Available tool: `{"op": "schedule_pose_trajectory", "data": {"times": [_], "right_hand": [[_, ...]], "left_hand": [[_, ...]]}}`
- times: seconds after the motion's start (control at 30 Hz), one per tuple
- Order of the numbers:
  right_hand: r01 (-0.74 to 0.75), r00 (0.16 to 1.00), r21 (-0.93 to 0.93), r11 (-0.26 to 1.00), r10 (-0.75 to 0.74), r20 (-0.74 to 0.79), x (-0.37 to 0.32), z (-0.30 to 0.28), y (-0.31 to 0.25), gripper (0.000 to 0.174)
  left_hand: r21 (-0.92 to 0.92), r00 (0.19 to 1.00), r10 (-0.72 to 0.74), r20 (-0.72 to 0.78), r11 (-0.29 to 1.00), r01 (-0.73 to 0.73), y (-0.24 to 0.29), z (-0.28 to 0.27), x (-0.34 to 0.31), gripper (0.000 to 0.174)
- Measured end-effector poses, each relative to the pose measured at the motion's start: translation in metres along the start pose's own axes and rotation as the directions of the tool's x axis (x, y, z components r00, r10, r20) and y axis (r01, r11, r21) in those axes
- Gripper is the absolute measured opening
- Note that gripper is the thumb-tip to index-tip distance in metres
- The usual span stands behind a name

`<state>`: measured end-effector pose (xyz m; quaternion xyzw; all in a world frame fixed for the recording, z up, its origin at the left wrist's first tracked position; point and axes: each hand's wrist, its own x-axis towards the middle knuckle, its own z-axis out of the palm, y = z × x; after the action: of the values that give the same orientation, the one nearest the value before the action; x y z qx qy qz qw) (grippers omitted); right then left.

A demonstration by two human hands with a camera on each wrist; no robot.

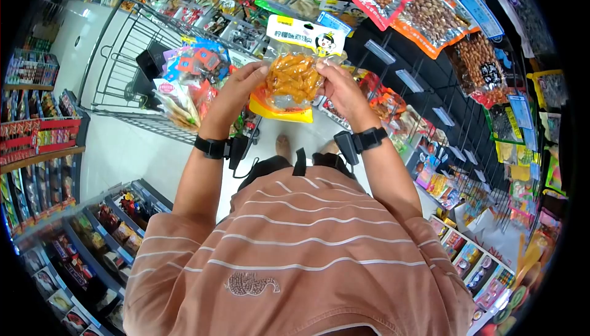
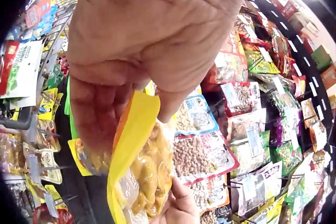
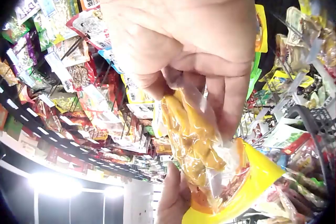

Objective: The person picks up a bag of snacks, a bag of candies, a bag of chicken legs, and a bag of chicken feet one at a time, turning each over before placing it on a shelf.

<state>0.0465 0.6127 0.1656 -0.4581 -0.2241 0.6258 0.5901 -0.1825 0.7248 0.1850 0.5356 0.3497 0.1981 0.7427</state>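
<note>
We see left hand [image 1: 236,93] and right hand [image 1: 341,90] fingers gripping a clear, yellow-edged plastic snack packet [image 1: 292,81]; Chinese header lettering unreadable.

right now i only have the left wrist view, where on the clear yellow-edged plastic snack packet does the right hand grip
Observer: The right hand grips the right edge of the clear, yellow-based plastic snack packet, opposite the left hand on the left edge.
Operator: which way up is it
Observer: Upright: its yellow-and-white header card with a cartoon figure is on top.
Operator: whats beyond it
Observer: A grey wire trolley loaded with bright packets, on the left hand's side.
</note>
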Motion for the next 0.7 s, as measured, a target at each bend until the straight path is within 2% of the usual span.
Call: {"op": "schedule_pose_trajectory", "data": {"times": [0.07, 0.27, 0.37, 0.47, 0.57, 0.7], "right_hand": [[-0.010, 1.000, -0.004, 1.000, 0.010, -0.019, -0.003, 0.000, 0.002, 0.032], [-0.022, 0.999, -0.018, 1.000, 0.021, -0.023, -0.005, -0.002, 0.003, 0.029], [-0.018, 1.000, 0.015, 1.000, 0.018, 0.008, -0.002, -0.009, 0.009, 0.030], [-0.016, 1.000, 0.038, 0.999, 0.016, 0.014, -0.005, -0.009, 0.005, 0.031], [-0.020, 1.000, 0.050, 0.999, 0.021, -0.020, -0.007, -0.011, 0.006, 0.029], [-0.045, 0.998, 0.037, 0.998, 0.047, -0.034, -0.003, -0.019, 0.013, 0.029]], "left_hand": [[-0.123, 0.998, -0.026, 0.056, 0.992, 0.033, 0.007, 0.009, -0.007, 0.048], [-0.192, 0.999, -0.010, 0.045, 0.981, 0.018, -0.013, 0.010, 0.000, 0.042], [-0.168, 0.999, -0.005, 0.043, 0.986, 0.012, 0.000, 0.017, -0.006, 0.042], [-0.221, 0.998, -0.011, 0.069, 0.975, 0.026, -0.004, 0.018, -0.003, 0.043], [-0.232, 0.997, -0.035, 0.064, 0.971, 0.049, -0.008, 0.017, 0.000, 0.042], [-0.165, 0.999, -0.042, 0.020, 0.985, 0.044, -0.016, 0.013, 0.005, 0.043]]}}
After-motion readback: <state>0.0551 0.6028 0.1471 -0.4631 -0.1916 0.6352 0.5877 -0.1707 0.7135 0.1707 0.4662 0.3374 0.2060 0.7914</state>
